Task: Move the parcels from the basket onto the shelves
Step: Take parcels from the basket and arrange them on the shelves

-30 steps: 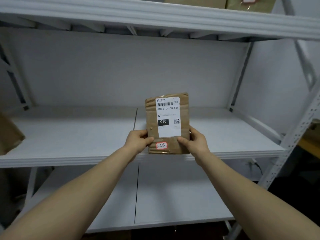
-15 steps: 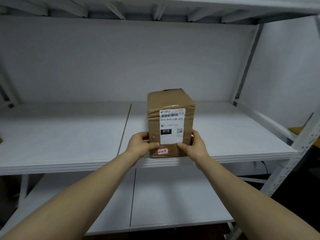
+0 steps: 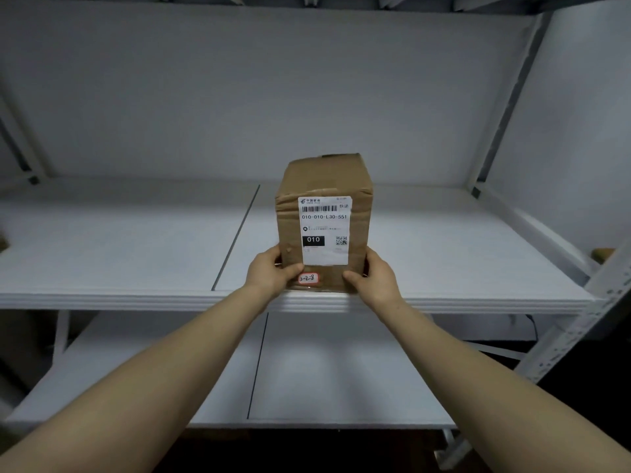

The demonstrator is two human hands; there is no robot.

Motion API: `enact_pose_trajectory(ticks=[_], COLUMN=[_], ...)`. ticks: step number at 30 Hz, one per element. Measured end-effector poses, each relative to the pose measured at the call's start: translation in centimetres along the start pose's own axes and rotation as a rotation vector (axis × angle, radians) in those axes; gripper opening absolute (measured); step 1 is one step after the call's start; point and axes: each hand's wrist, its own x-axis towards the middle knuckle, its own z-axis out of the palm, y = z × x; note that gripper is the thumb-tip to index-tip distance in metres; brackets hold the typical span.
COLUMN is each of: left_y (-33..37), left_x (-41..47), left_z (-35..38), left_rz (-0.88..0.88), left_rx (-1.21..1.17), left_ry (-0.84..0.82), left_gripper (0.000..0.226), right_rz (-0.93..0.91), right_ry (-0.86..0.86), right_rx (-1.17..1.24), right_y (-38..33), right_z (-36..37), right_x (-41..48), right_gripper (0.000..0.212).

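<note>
A brown cardboard parcel (image 3: pixel 324 186) with a white shipping label and a small red-edged sticker stands upright at the front edge of the middle white shelf (image 3: pixel 136 254). My left hand (image 3: pixel 271 273) grips its lower left corner, thumb across the front face. My right hand (image 3: pixel 374 276) grips the lower right corner the same way. The parcel's base appears to rest on the shelf board. The basket is out of view.
A lower white shelf (image 3: pixel 324 370) lies beneath. A perforated upright post (image 3: pixel 580 319) rises at the right, with a slanted brace (image 3: pixel 502 107) at the back right. A brown edge of another parcel (image 3: pixel 2 242) shows at the far left.
The parcel went forward and down from in front of the shelf onto its front edge. Both hands kept their grip on the lower corners. The view dropped and moved closer.
</note>
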Motion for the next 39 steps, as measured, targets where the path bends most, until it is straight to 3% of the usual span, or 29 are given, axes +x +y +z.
enact_pose_trajectory(ticks=[6, 21, 24, 26, 28, 32, 39], left_y=[-0.5, -0.9, -1.3, -1.6, -1.9, -3.5, -9.9], left_x=[0.4, 1.8, 1.4, 0.6, -0.4, -3.7, -14.0], left_z=[0.4, 1.1, 0.9, 0.3, -0.7, -4.1, -13.7], left_rz=[-0.005, -0.024, -0.06, -0.1, -0.122, -0.185, -0.446], left_rx=[0.076, 0.15, 0.126, 0.147, 0.188, 0.204, 0.423], left_ry=[-0.013, -0.031, -0.039, -0.002, 0.048, 0.149, 0.288], left_gripper=[0.05, 0.04, 0.062, 0.07, 0.066, 0.056, 0.055], right_rz=[0.0, 0.095, 0.132, 0.083, 0.006, -0.092, -0.189], right_ry=[-0.004, -0.009, 0.162, 0.329, 0.381, 0.214, -0.317], right_rx=[-0.061, -0.037, 0.022, 0.073, 0.099, 0.119, 0.203], right_y=[0.3, 1.2, 1.4, 1.3, 1.1, 0.5, -3.2], right_z=[0.0, 0.5, 1.4, 2.5, 3.7, 7.2, 18.0], right_x=[0.3, 1.8, -0.1, -2.3, -4.2, -5.8, -9.9], right_gripper=[0.049, 0.06, 0.067, 0.054, 0.043, 0.033, 0.031])
